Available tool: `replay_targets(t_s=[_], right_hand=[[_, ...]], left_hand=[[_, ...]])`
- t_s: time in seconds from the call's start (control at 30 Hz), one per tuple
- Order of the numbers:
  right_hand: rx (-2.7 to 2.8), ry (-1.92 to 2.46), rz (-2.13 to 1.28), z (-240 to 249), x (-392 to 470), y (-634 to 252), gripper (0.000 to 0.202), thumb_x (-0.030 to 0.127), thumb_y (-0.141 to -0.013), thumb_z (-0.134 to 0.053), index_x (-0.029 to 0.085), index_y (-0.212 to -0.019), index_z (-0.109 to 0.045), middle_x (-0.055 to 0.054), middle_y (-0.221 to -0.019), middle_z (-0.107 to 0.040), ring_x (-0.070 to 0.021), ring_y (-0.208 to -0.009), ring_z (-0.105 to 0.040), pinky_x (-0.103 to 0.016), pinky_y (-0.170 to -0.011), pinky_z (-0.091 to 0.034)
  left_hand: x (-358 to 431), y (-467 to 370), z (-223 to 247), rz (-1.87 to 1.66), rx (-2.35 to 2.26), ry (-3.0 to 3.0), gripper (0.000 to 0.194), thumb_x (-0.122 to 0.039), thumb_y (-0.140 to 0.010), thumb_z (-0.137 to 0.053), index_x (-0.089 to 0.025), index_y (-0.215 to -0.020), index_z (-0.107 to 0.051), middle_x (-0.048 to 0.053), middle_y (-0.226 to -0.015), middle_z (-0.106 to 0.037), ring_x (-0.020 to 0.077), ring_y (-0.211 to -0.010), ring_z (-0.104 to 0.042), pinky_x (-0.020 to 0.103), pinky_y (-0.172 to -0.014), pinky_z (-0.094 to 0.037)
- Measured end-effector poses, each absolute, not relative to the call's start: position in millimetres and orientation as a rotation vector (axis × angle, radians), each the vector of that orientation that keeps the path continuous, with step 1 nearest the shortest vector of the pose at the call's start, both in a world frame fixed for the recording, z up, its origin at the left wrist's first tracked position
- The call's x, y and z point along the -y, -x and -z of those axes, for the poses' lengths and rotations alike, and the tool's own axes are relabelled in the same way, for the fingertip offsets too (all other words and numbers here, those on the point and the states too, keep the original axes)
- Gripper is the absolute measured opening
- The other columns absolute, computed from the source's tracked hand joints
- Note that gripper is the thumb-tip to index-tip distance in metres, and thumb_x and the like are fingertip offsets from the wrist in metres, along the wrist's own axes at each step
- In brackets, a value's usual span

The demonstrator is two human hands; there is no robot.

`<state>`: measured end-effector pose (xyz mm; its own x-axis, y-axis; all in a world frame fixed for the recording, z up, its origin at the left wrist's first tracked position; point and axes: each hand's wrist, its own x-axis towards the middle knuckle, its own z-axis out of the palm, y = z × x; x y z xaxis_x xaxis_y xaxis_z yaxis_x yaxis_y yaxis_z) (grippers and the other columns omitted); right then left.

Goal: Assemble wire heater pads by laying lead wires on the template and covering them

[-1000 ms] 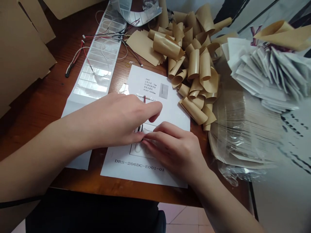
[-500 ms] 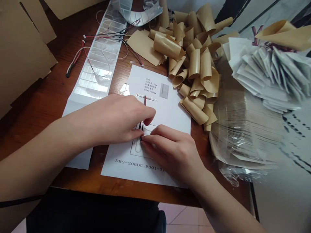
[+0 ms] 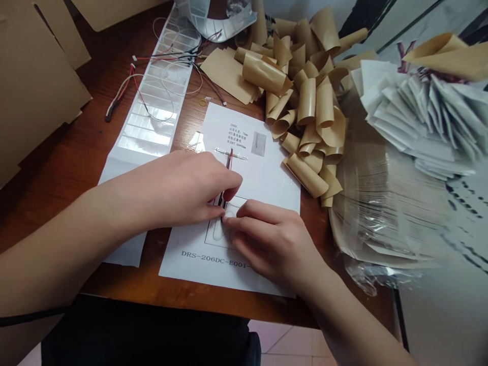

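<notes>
One red-and-black wire lead [image 3: 230,161] is further exposed, apparently pinched by the right hand [image 3: 272,234]; the left hand [image 3: 190,185] grips indiscernibly; adjustment seems unfinished.

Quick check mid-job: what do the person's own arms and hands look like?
The bare left hand and bare right hand wear no gloves, and no rings show on the visible fingers. Neither forearm shows a sleeve. A thin black band crosses the left arm.
</notes>
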<state>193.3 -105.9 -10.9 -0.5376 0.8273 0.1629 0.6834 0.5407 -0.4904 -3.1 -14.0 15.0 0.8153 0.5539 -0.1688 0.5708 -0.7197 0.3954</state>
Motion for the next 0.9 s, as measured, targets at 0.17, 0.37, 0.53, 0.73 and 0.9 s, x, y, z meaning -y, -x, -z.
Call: replay_targets(t_s=[0.17, 0.37, 0.53, 0.73, 0.9], right_hand=[[2.487, 1.251, -0.292, 9, 109, -188, 0.027, 0.012, -0.094, -0.051, 0.019, -0.070, -0.062, 0.000, -0.066, -0.054, -0.0098, -0.055, -0.040, -0.025, -0.049, -0.032], [2.483, 1.248, -0.282, 9, 109, -188, 0.024, 0.013, -0.093, -0.050, 0.018, -0.073, -0.064, -0.002, -0.069, -0.056, -0.0114, -0.057, -0.045, -0.027, -0.050, -0.033], [2.322, 1.381, -0.515, 5, 104, -199, 0.016, 0.016, -0.090, -0.053, 0.016, -0.092, -0.069, -0.005, -0.084, -0.063, -0.0135, -0.066, -0.055, -0.027, -0.056, -0.041], [2.320, 1.477, -0.772, -9, 100, -206, 0.009, 0.022, -0.089, -0.061, 0.018, -0.093, -0.068, -0.002, -0.083, -0.064, -0.0133, -0.068, -0.057, -0.026, -0.059, -0.041], [2.331, 1.439, -0.905, -12, 100, -206, 0.002, 0.019, -0.087, -0.066, 0.018, -0.089, -0.065, 0.000, -0.080, -0.066, -0.0122, -0.071, -0.059, -0.023, -0.060, -0.042]], left_hand=[[15, 3, -16, 0.055, -0.834, -2.539, 0.007, -0.025, -0.083, -0.062, -0.023, -0.088, -0.067, 0.000, -0.076, -0.068, 0.0159, -0.067, -0.061, 0.026, -0.058, -0.037], [15, 1, -20, 0.101, -0.821, -2.475, 0.009, -0.029, -0.082, -0.064, -0.024, -0.089, -0.065, -0.001, -0.076, -0.068, 0.0160, -0.068, -0.060, 0.025, -0.061, -0.037], [15, 1, -18, 0.116, -0.851, -2.497, 0.011, -0.031, -0.082, -0.065, -0.023, -0.088, -0.065, -0.001, -0.076, -0.067, 0.0159, -0.068, -0.060, 0.025, -0.058, -0.036], [14, 1, -13, 0.136, -0.881, -2.474, 0.015, -0.038, -0.085, -0.061, -0.024, -0.086, -0.067, -0.001, -0.076, -0.068, 0.0158, -0.069, -0.060, 0.026, -0.060, -0.036], [14, 0, -9, 0.159, -0.962, -2.431, 0.016, -0.042, -0.082, -0.063, -0.027, -0.084, -0.069, -0.001, -0.077, -0.068, 0.0168, -0.069, -0.059, 0.027, -0.060, -0.036]])
